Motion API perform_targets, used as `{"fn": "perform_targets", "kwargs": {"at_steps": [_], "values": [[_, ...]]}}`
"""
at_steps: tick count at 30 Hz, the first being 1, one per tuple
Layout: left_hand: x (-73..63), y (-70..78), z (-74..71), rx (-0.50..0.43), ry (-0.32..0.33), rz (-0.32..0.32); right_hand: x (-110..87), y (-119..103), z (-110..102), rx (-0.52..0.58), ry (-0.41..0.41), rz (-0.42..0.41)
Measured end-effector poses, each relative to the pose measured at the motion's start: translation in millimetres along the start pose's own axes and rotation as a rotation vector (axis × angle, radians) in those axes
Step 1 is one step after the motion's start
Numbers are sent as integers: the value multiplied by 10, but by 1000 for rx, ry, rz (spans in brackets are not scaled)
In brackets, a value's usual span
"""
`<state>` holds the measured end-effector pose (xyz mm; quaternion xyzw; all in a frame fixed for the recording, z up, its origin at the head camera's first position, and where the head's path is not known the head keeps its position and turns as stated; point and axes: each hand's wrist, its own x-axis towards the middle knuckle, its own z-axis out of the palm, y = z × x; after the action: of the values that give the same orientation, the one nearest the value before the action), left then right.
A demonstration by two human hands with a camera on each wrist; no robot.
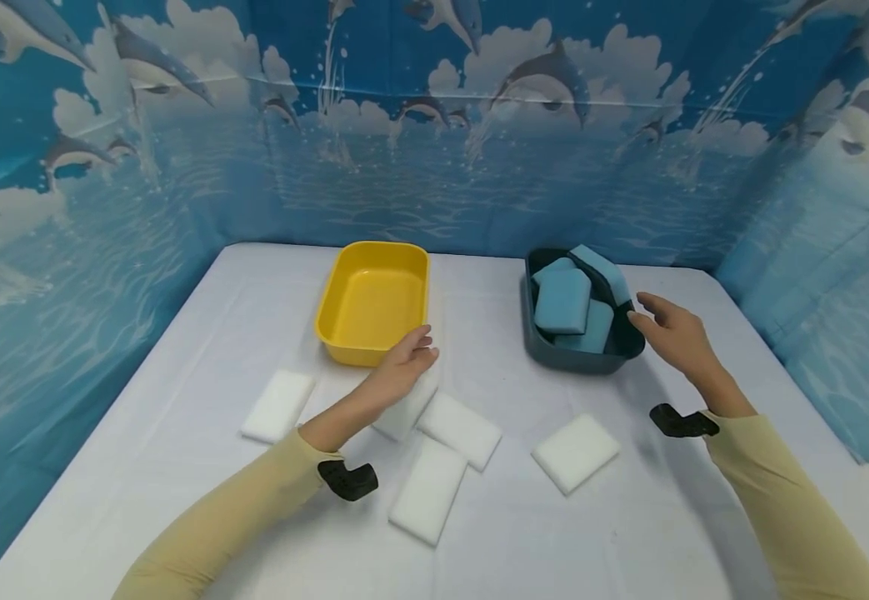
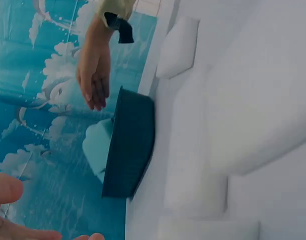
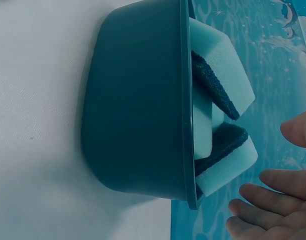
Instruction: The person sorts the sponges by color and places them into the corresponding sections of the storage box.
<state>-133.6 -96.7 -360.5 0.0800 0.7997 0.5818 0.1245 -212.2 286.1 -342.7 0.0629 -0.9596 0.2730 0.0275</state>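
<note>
My left hand (image 1: 402, 367) hovers by the front right corner of the yellow tub (image 1: 374, 304), fingers loosely extended and holding nothing. Under and around it lie white sponge blocks (image 1: 428, 492), one partly hidden by the hand. At the right, my right hand (image 1: 672, 333) is just beside the dark teal tub (image 1: 569, 360), with nothing in its grasp. The right wrist view shows its fingers (image 3: 273, 200) spread a little way from the rim. Blue sponges (image 1: 563, 300) with dark scouring sides are heaped in that tub, some sticking above the rim (image 3: 188, 100).
Another white block (image 1: 278, 406) lies left of my left forearm, and one more (image 1: 576, 452) sits in front of the teal tub. A white cloth covers the table (image 1: 509, 533). Dolphin-printed curtain (image 1: 404, 183) hangs behind and along both sides.
</note>
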Motion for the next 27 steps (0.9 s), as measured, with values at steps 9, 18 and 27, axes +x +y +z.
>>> {"fn": "perform_targets", "kwargs": {"at_steps": [9,18,27], "values": [[-239,-125,-768,-56,79,4,-146,43,-29,21,-2,-1],[-330,-274,-1248,101,268,-27,-296,42,29,48,19,-37],[-258,-473,-1604,189,253,-66,-530,7,38,45,67,-157]]}}
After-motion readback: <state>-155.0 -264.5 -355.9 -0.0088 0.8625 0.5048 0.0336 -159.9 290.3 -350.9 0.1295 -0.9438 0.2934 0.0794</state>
